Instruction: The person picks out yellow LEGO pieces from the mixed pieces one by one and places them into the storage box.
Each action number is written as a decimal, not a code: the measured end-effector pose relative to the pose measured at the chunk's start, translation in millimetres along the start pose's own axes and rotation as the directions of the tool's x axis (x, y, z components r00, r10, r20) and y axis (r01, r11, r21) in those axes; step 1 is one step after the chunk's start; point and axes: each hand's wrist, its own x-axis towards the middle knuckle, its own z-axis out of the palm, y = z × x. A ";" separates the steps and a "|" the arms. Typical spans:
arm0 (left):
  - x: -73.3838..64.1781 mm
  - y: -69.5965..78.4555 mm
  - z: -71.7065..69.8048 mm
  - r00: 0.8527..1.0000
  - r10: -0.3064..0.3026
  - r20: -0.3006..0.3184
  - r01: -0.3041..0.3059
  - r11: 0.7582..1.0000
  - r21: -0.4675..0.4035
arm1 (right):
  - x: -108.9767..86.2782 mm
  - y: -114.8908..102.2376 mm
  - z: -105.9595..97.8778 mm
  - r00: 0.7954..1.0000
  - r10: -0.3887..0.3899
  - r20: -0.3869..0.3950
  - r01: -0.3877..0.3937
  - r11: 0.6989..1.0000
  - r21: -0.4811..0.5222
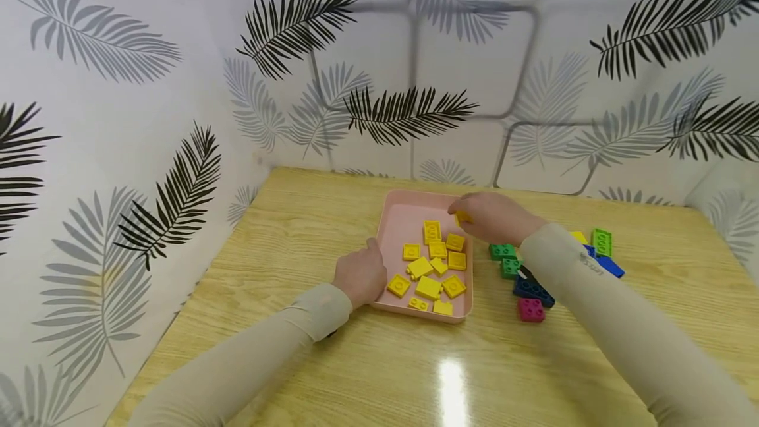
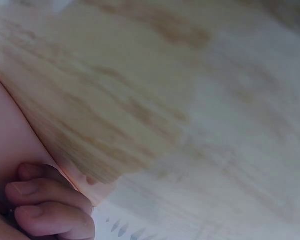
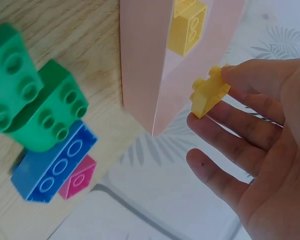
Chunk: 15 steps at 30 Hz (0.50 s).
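Between thumb and fingers my right hand [image 1: 498, 216] pinches a yellow toy brick [image 3: 210, 92], over the far right corner of a pink tray [image 1: 415, 197]. The brick's studs show in the right wrist view. Several yellow bricks [image 1: 428, 288] lie loose inside the tray, some on their sides or studs down. At the tray's left side, my left hand [image 1: 360, 275] grips the wall near the rim. Curled fingers [image 2: 55, 220] show against the pink wall in the left wrist view; the thumb is hidden there.
Right of the tray lie green bricks [image 1: 503, 252], a dark blue brick [image 1: 534, 290] and a magenta brick [image 1: 530, 310]. Farther right are a light green brick [image 1: 601, 242] and a blue piece [image 1: 611, 266], partly behind my right sleeve. A patterned wall [image 1: 379, 64] rises behind the wooden table [image 1: 308, 216].
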 end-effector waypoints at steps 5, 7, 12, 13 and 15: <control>0.5 -0.6 -0.4 1.000 -0.007 0.002 0.007 1.000 -0.006 | 11.8 -4.2 1.8 1.000 -0.015 0.017 0.016 0.999 -0.032; 0.2 -1.0 -0.7 1.000 -0.007 0.000 0.007 1.000 -0.009 | 16.1 -5.1 3.0 0.999 -0.002 0.033 0.003 0.999 -0.038; -0.7 -1.5 -0.6 1.000 -0.007 0.006 0.007 1.000 -0.012 | 26.8 -4.2 11.1 0.995 0.049 0.085 -0.046 0.998 -0.038; -0.7 -1.5 -0.2 1.000 -0.007 0.007 0.008 1.000 -0.013 | 28.5 -3.8 13.1 0.994 0.060 0.095 -0.057 0.998 -0.037; -0.3 -1.3 1.0 1.000 -0.006 0.008 0.006 1.000 -0.016 | 31.1 -2.6 16.8 0.991 0.078 0.112 -0.074 0.996 -0.041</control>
